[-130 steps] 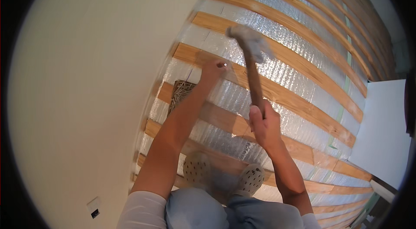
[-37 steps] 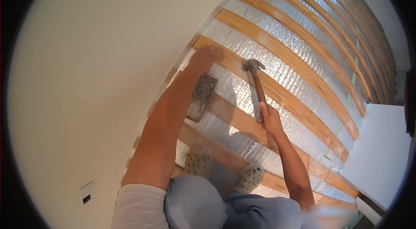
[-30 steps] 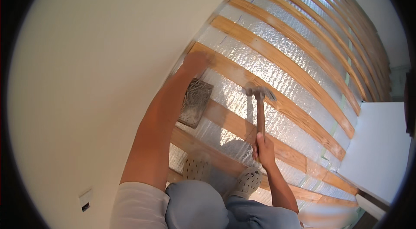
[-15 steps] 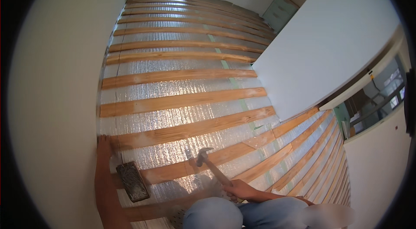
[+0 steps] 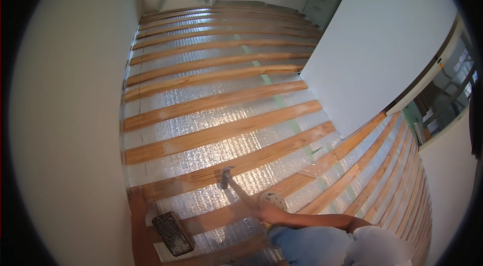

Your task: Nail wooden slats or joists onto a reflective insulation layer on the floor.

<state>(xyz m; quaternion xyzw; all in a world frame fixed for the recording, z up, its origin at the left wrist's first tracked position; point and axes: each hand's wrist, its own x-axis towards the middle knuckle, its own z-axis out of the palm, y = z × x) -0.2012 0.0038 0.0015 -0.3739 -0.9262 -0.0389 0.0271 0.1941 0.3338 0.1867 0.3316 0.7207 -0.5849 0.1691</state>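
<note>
My right hand (image 5: 270,214) is closed around the wooden handle of a claw hammer (image 5: 240,191). The hammer's metal head hovers over or rests near a wooden batten (image 5: 201,178); which of the two cannot be told. At the left end of that same batten, close to the wall, my left hand (image 5: 138,200) reaches down with its fingers stretched onto the wood. No object shows in those fingers. Beside my left forearm, a dark rectangular box (image 5: 172,234) full of nails lies across the nearer batten.
Parallel battens run over silvery foil sheeting (image 5: 236,135) with green tape strips (image 5: 279,101). A pale wall (image 5: 75,115) rises at left, and a white partition (image 5: 382,49) juts in at right. My perforated clog (image 5: 273,199) is by the hammer handle. A drawer cabinet (image 5: 322,5) stands far off.
The view has shifted, so the floor sits lower and farther right. The hammer head has moved forward to the batten my left hand touches. My clog has come forward beside my right hand.
</note>
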